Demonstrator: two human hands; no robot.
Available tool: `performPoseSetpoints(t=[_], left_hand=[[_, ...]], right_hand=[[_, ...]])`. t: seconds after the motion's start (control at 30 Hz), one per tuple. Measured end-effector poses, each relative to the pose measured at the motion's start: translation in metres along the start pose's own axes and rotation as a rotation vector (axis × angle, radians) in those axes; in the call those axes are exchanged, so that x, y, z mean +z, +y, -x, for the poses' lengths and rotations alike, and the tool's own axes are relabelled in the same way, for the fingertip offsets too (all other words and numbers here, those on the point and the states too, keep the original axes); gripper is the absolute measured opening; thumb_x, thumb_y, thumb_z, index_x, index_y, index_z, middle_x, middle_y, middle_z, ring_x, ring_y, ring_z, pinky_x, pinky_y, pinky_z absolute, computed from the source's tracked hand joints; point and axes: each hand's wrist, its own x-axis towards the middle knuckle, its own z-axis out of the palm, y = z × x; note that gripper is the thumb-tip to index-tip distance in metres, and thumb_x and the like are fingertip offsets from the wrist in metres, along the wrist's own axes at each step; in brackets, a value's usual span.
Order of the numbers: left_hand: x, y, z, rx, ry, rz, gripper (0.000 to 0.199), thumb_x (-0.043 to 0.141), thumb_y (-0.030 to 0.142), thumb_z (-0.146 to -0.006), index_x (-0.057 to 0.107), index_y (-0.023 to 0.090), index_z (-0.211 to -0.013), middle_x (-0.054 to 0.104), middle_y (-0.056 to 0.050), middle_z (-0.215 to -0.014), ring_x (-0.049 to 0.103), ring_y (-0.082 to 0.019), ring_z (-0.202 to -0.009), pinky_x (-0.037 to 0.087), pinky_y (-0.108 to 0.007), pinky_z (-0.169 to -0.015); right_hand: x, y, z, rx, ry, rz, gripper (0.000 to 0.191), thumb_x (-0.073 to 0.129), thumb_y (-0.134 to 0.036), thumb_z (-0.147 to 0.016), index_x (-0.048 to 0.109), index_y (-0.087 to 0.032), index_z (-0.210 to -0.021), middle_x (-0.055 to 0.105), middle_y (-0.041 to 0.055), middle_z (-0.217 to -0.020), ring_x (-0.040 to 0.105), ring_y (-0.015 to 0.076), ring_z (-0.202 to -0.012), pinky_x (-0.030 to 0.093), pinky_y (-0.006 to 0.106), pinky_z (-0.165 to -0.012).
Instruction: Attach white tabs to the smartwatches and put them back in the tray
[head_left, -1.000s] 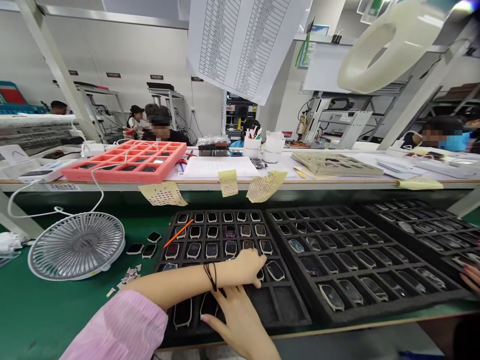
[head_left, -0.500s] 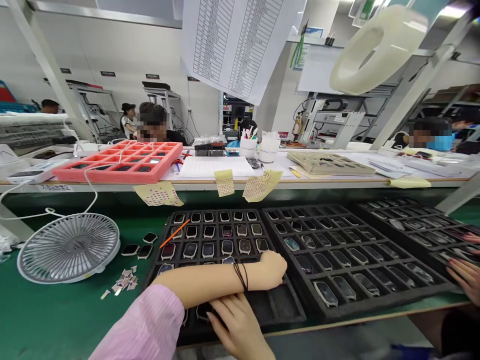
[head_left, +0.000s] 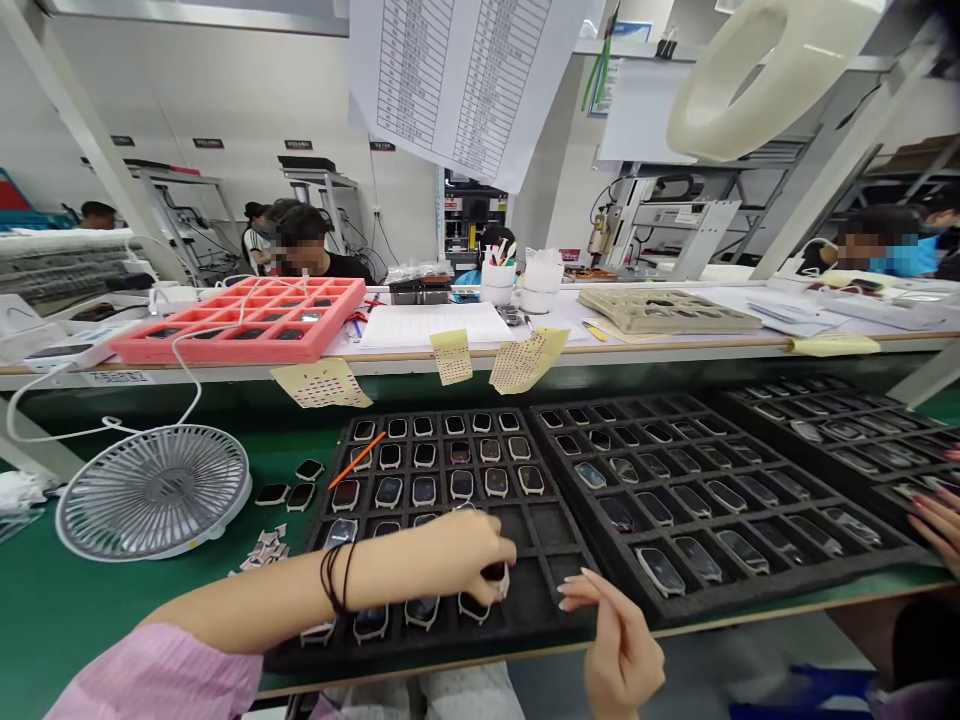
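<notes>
My left hand (head_left: 469, 555), its arm in a pink sleeve with a black cord at the wrist, grips a smartwatch body (head_left: 496, 577) by its edge. The watch is partly hidden under the fingers, low over the front of the black foam tray (head_left: 536, 590). Rows of strapless smartwatches (head_left: 424, 490) lie face up in the tray's compartments, some covered by my forearm. My right hand (head_left: 622, 645) hovers at the tray's front right corner, fingers stretched loosely to the left and the thumb apart, with nothing visible in it. An orange stick (head_left: 357, 460) lies across the tray's upper left.
More foam trays of watches (head_left: 720, 500) stand to the right, where a co-worker's hand (head_left: 937, 525) reaches in. On the green bench at left are a grey fan (head_left: 154, 490), loose watches (head_left: 301, 496) and small stickers (head_left: 266, 549). A shelf edge (head_left: 405, 358) runs behind.
My left hand has moved left and nearer, and now grips a watch. My right hand has come out from under the left forearm and shifted right. The view has turned slightly.
</notes>
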Motion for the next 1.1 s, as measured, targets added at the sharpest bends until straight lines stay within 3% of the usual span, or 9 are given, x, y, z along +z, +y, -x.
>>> performPoseSetpoints(t=[0.13,0.27,0.4,0.5,0.6,0.8,0.9,1.0,1.1], left_hand=[[0.021,0.015,0.013,0.035,-0.149,-0.151,0.026,0.077,0.025,-0.071,0.067,0.014,-0.092,0.067,-0.011,-0.088,0.063,-0.024,-0.079,0.05,-0.027,-0.061],[0.034,0.013,0.009,0.042,-0.145,-0.118,0.036,0.08,0.021,-0.067,0.065,0.012,-0.098,0.066,-0.013,-0.09,0.062,-0.025,-0.085,0.052,-0.031,-0.07],[0.041,0.004,0.015,-0.088,-0.072,0.121,0.036,0.077,0.022,-0.067,0.067,0.016,-0.102,0.065,-0.011,-0.099,0.06,-0.026,-0.094,0.052,-0.032,-0.079],[0.036,-0.004,0.03,-0.182,0.036,0.337,0.041,0.076,0.02,-0.066,0.067,0.019,-0.105,0.064,-0.009,-0.103,0.06,-0.025,-0.098,0.05,-0.031,-0.084],[0.023,-0.009,0.048,-0.256,0.107,0.386,0.042,0.074,0.014,-0.064,0.068,0.022,-0.105,0.064,-0.007,-0.104,0.058,-0.024,-0.1,0.049,-0.032,-0.088],[0.014,-0.013,0.071,-0.3,0.084,0.402,0.045,0.071,0.007,-0.06,0.069,0.021,-0.102,0.065,-0.008,-0.103,0.059,-0.025,-0.099,0.048,-0.033,-0.087],[0.016,-0.019,0.075,-0.325,0.189,0.666,0.041,0.075,0.015,-0.061,0.07,0.02,-0.101,0.068,-0.005,-0.099,0.061,-0.022,-0.092,0.046,-0.032,-0.086],[0.022,-0.025,0.076,-0.367,0.288,1.145,0.044,0.08,0.028,-0.06,0.068,0.018,-0.102,0.068,-0.003,-0.094,0.061,-0.019,-0.084,0.047,-0.029,-0.079],[0.033,-0.025,0.075,-0.381,0.409,1.548,0.051,0.084,0.034,-0.055,0.069,0.017,-0.1,0.068,-0.002,-0.088,0.06,-0.016,-0.081,0.046,-0.027,-0.076]], right_hand=[[0.002,-0.004,-0.003,-0.001,-0.038,0.022,0.023,0.044,-0.02,-0.093,0.065,-0.023,-0.103,0.07,0.0027,-0.075,0.064,0.0166,-0.055,0.052,0.032,-0.056],[0.007,-0.01,0.0,0.058,-0.076,0.021,0.023,0.043,-0.023,-0.094,0.065,-0.022,-0.1,0.069,0.0027,-0.072,0.062,0.0156,-0.052,0.052,0.031,-0.054],[0.009,-0.011,0.0,0.018,-0.12,0.052,0.025,0.042,-0.022,-0.094,0.066,-0.021,-0.099,0.069,0.0021,-0.069,0.062,0.014,-0.051,0.052,0.028,-0.052],[0.007,-0.008,-0.002,-0.074,-0.145,0.062,0.026,0.042,-0.016,-0.093,0.066,-0.022,-0.101,0.069,0.001,-0.069,0.063,0.0124,-0.05,0.051,0.024,-0.049],[0.005,-0.005,-0.003,-0.098,-0.156,0.061,0.028,0.041,-0.013,-0.093,0.065,-0.023,-0.104,0.069,-0.0001,-0.069,0.063,0.0112,-0.05,0.051,0.022,-0.049],[0.015,-0.009,-0.003,-0.06,-0.179,0.079,0.027,0.042,-0.012,-0.092,0.063,-0.023,-0.106,0.069,-0.0007,-0.069,0.063,0.011,-0.05,0.053,0.022,-0.05],[0.029,-0.021,-0.004,-0.123,-0.284,0.078,0.028,0.048,-0.01,-0.089,0.063,-0.023,-0.109,0.072,0.0028,-0.081,0.069,0.0146,-0.065,0.058,0.025,-0.06],[0.045,-0.035,-0.005,-0.324,-0.438,0.021,0.034,0.055,-0.006,-0.085,0.064,-0.022,-0.114,0.072,0.0086,-0.103,0.07,0.0217,-0.093,0.06,0.033,-0.078],[0.059,-0.044,-0.008,-0.45,-0.477,-0.041,0.045,0.058,-0.002,-0.082,0.06,-0.021,-0.123,0.069,0.0105,-0.116,0.065,0.0247,-0.107,0.058,0.039,-0.087]])
